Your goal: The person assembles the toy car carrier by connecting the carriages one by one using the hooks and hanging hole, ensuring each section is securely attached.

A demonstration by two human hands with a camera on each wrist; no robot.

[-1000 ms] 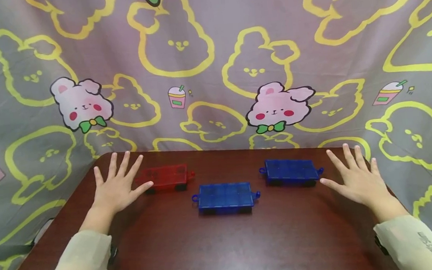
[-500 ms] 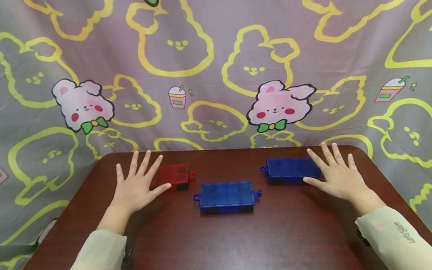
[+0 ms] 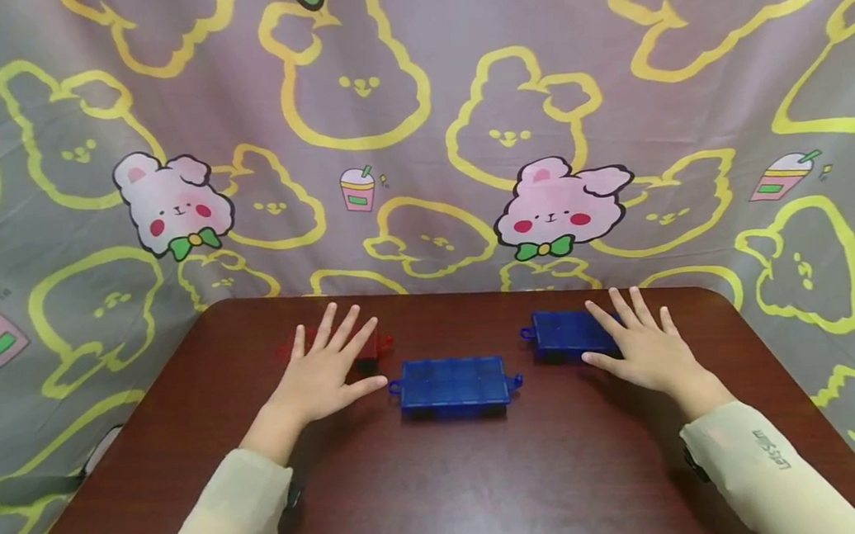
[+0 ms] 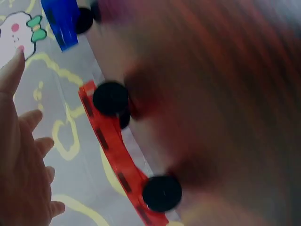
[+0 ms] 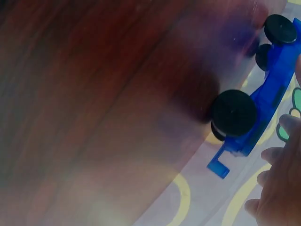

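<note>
My left hand [image 3: 324, 379] is held with fingers spread over the red toy wagon [image 4: 115, 155], hiding much of it in the head view. Its thumb tip lies close to the hitch ring of the front blue toy wagon [image 3: 453, 383]. My right hand [image 3: 649, 351], fingers also spread, covers the right part of the back blue toy wagon [image 3: 562, 332]. Black wheels [image 4: 162, 193] show under the red wagon in the left wrist view. From the right wrist, the blue wagon's hook [image 5: 218, 168] and wheels [image 5: 234, 113] are visible. Neither hand grips anything.
The wagons stand on a dark brown wooden table [image 3: 458, 488] with rounded back corners. Behind and beside it hangs a grey-pink curtain [image 3: 399, 70] with yellow bear outlines and rabbit faces.
Both hands have moved inward, the left one rightward over the red wagon and the right one leftward over the back blue wagon. The wagons stay where they were.
</note>
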